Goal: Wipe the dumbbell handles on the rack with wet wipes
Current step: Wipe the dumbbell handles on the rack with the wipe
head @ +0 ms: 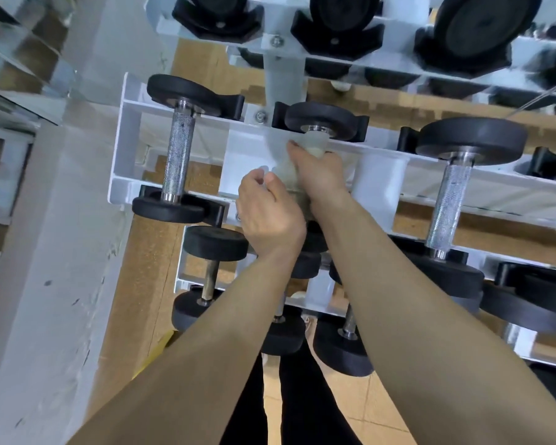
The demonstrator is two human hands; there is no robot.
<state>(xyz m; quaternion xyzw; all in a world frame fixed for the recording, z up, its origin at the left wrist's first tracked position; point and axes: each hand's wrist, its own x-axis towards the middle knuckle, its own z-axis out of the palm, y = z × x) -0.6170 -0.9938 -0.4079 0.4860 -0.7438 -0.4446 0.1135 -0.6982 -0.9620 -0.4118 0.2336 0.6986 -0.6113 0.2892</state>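
A white rack (127, 139) holds black dumbbells with knurled steel handles. My right hand (318, 175) grips a pale wet wipe (316, 146) wrapped round the handle of the middle dumbbell (321, 118) on the middle shelf, so that handle is hidden. My left hand (267, 213) sits just left of it with fingers curled, pinching a corner of the wipe near the handle's near end. The left dumbbell (177, 155) and the right dumbbell (450, 203) on the same shelf have bare handles.
More dumbbells sit on the upper shelf (334, 14) and the lower shelf (212, 277). A grey pillar (45, 252) stands close on the left. Mirrors line the wall behind. The floor is tiled and my dark trouser legs show below.
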